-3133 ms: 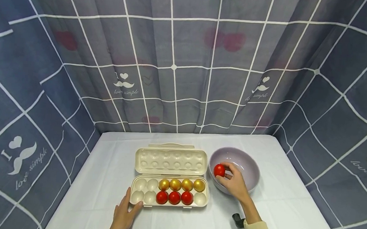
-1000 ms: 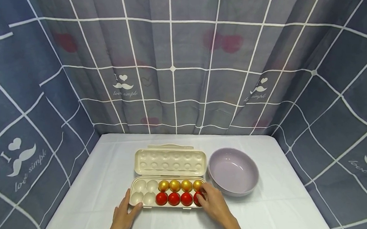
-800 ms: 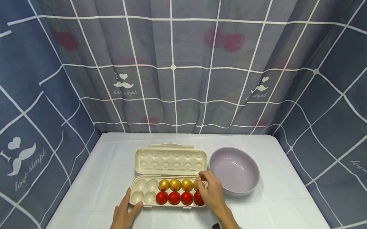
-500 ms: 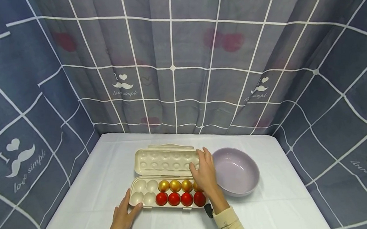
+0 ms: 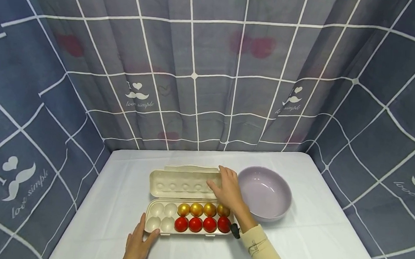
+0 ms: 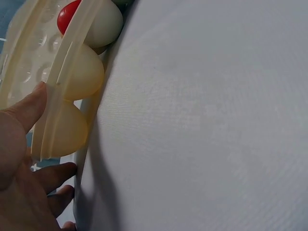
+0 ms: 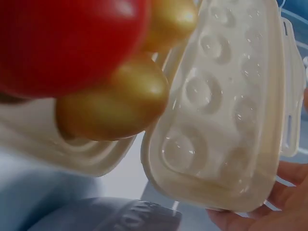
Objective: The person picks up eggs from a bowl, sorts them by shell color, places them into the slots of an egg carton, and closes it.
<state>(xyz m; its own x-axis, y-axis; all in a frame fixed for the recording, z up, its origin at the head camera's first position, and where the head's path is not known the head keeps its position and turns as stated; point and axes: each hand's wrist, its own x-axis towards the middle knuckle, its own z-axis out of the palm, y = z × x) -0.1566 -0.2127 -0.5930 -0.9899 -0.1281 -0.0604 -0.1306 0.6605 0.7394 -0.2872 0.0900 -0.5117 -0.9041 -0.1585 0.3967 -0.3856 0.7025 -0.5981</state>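
A cream egg carton stands with its lid tilted partway up from the table. Gold eggs fill part of the back row, and red eggs sit in front of them; the cups at the left end are bare. My left hand grips the carton's front left corner, thumb on the rim and fingers spread below. At the lid's right end is my right hand; its fingers curl behind the lid's edge. Part of the rearmost gold egg lies under that wrist.
A lilac bowl with nothing inside stands close to the right of the carton. White cloth covers the table. Grey checked curtains enclose the back and both sides. A black device is strapped at the right wrist.
My right hand carried a red egg from the bowl into the front right cup and let go. It then moved back to the lid, which has tilted upward. The left hand stayed put.
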